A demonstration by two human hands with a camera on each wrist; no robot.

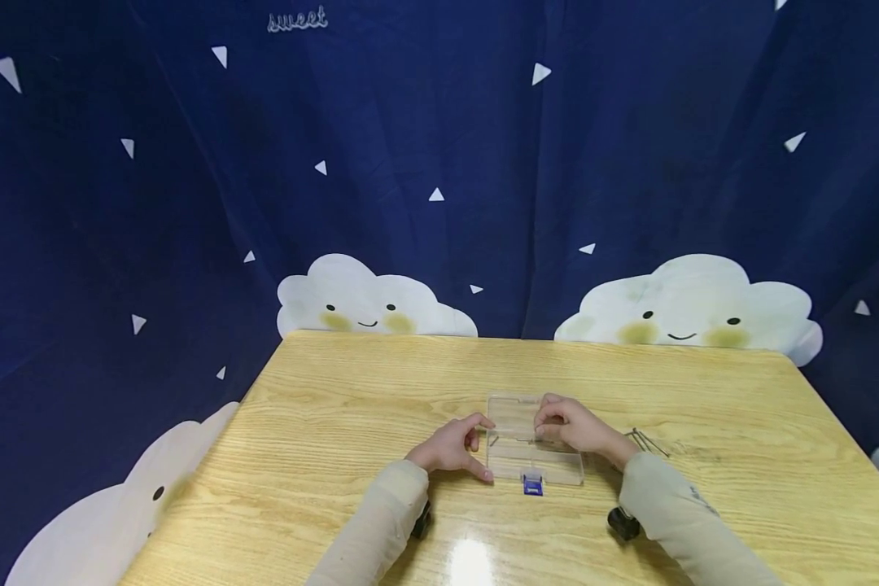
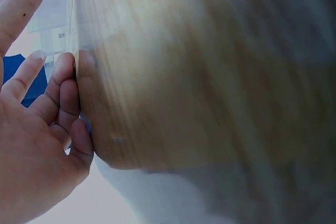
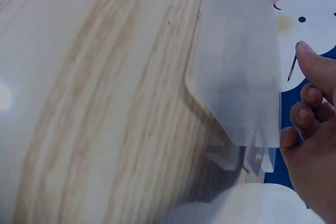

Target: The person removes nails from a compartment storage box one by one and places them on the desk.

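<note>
Sleeves (image 1: 381, 521) reach across the table (image 1: 352, 387) to an open, clear box (image 1: 509, 462); the left hand (image 1: 450, 447), fingers wide, touches its side, probably steadying it. The right hand's (image 1: 577, 425) grip pinches a nail (image 3: 292, 66) over the box by one end, seemingly leaving its point free.

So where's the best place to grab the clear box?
I'd pinch its straight left edge, coming in from the left. The clear box lies open on the table, so that edge should be easy to reach, and the left hand is there, thumb toward the near corner. The blue latch is on the near edge, out of the way.
</note>
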